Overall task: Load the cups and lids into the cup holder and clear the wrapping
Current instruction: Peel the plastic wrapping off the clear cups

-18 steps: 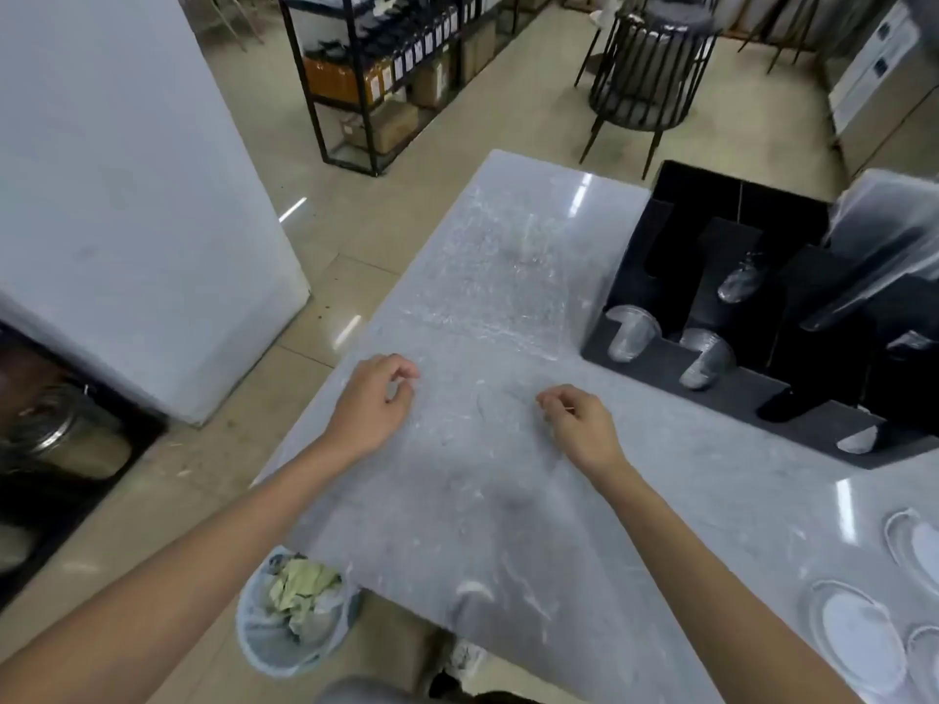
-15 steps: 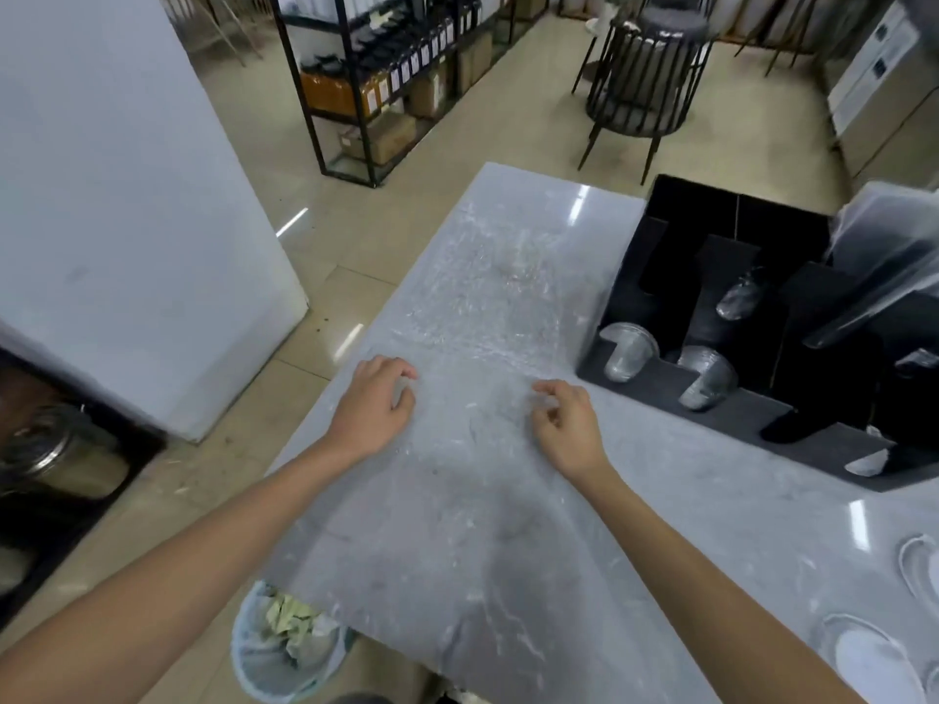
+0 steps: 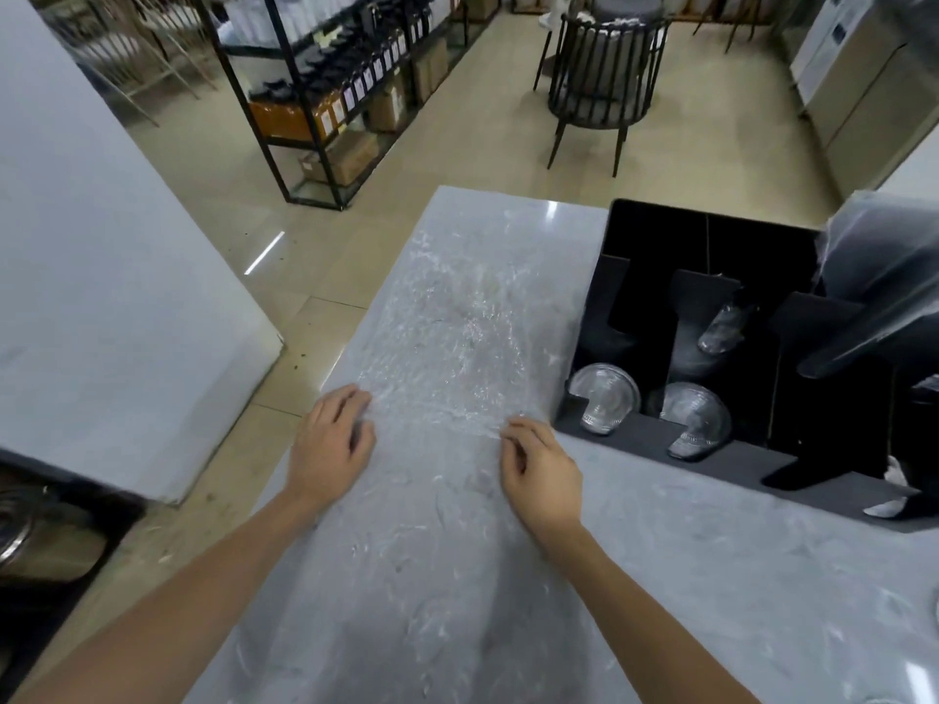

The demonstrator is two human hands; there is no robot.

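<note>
Holder (image 3: 640, 434) carries 2 lid stacks (image 3: 604, 401) (clear).

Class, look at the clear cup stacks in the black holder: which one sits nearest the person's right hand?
The leftmost front stack, closest to the right hand; the other front stack lies farther right.

Both hands (image 3: 437, 454) on clear wrapping (image 3: 447, 337)
</note>
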